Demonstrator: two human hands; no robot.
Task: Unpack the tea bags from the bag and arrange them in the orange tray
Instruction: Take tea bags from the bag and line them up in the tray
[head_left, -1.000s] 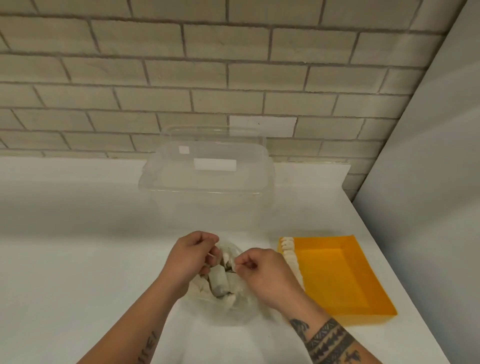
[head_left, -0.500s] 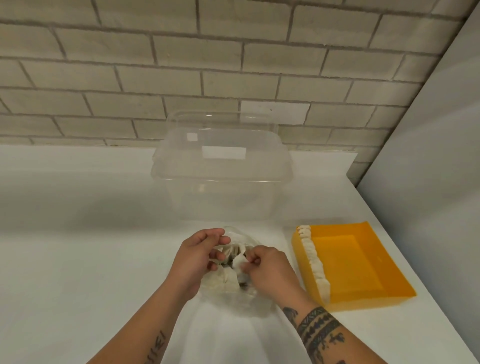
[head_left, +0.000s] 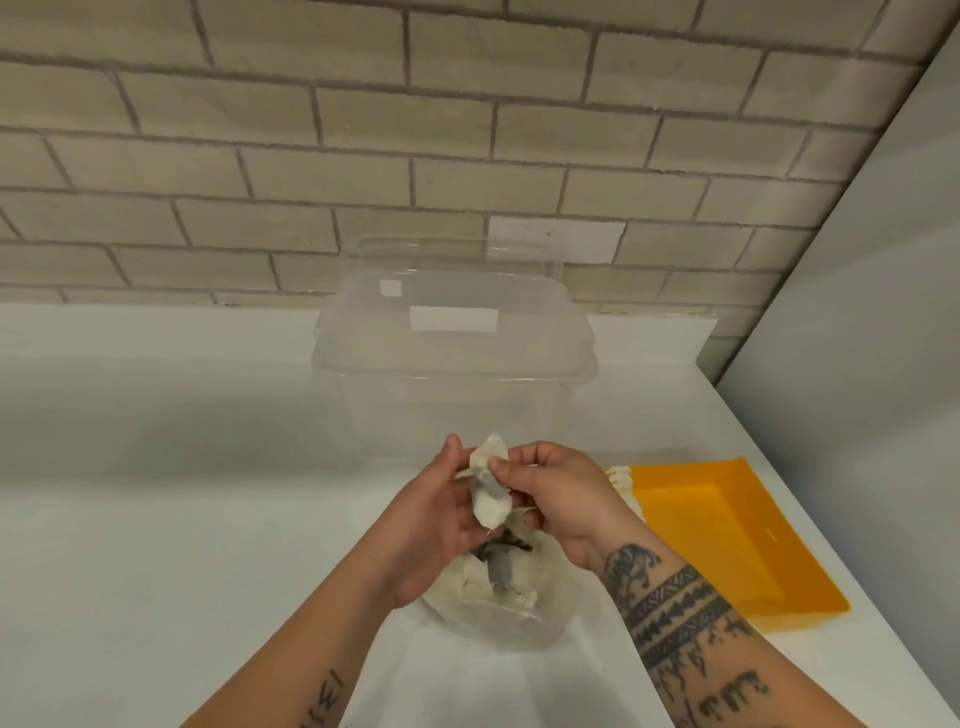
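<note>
The right hand (head_left: 561, 499) pinches the upright tea bag (head_left: 488, 506), the left hand (head_left: 431, 525) lies relaxed behind it, and the orange tray (head_left: 727, 545) sits rightward, nearer the right hand.

Both my hands meet at centre frame.
My left hand (head_left: 434, 525) stands palm-right, fingers fairly straight against a tea bag (head_left: 488, 506); my right hand (head_left: 566, 499) pinches it between thumb and forefinger, the tattooed forearm (head_left: 680, 623) running to the lower right.
</note>
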